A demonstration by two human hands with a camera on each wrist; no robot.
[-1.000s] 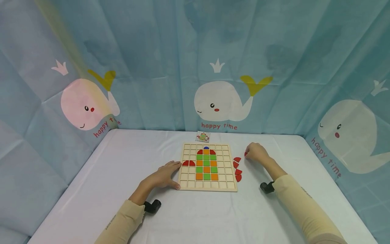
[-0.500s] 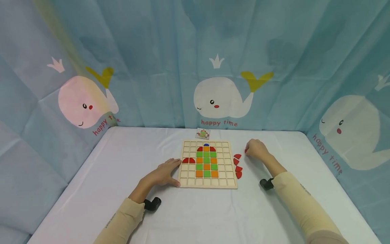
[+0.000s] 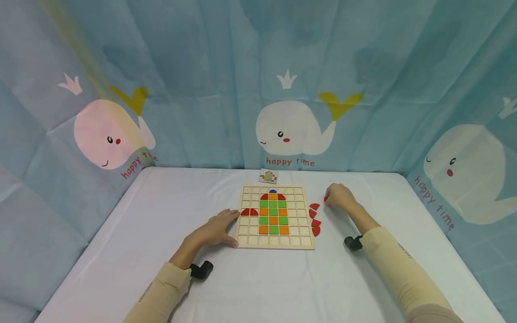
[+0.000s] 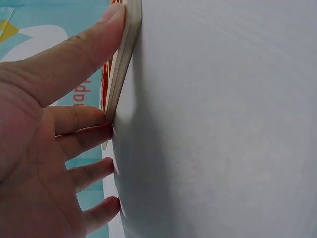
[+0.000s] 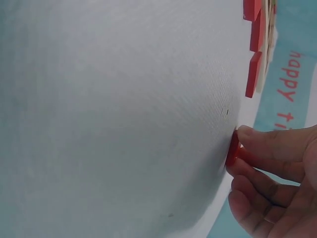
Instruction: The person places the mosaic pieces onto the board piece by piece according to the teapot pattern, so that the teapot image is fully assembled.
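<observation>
A light wooden grid board [image 3: 299,229] lies on the white table. Green and orange square tiles [image 3: 273,212] form a block on it, topped by red corner pieces and a blue piece [image 3: 273,191]. Two red quarter-round pieces [image 3: 249,212] sit side by side near its left edge. My left hand [image 3: 218,228], fingers fairly straight and spread, touches that edge with fingertips and thumb. Right of the board, my right hand [image 3: 340,196] pinches a red piece [image 5: 232,149] between thumb and fingers, close over the tabletop; its full outline is hidden by the fingers.
Several loose red quarter-round pieces [image 3: 316,223] lie along the board's right side. Behind the board is a small picture card [image 3: 268,176] with a coloured pattern. A blue curtain [image 3: 210,125] printed with whales hangs behind the table.
The head view has tilted down slightly, so everything sits a little higher, then steadied. Both hands keep their places, the right one still pinching the red piece.
</observation>
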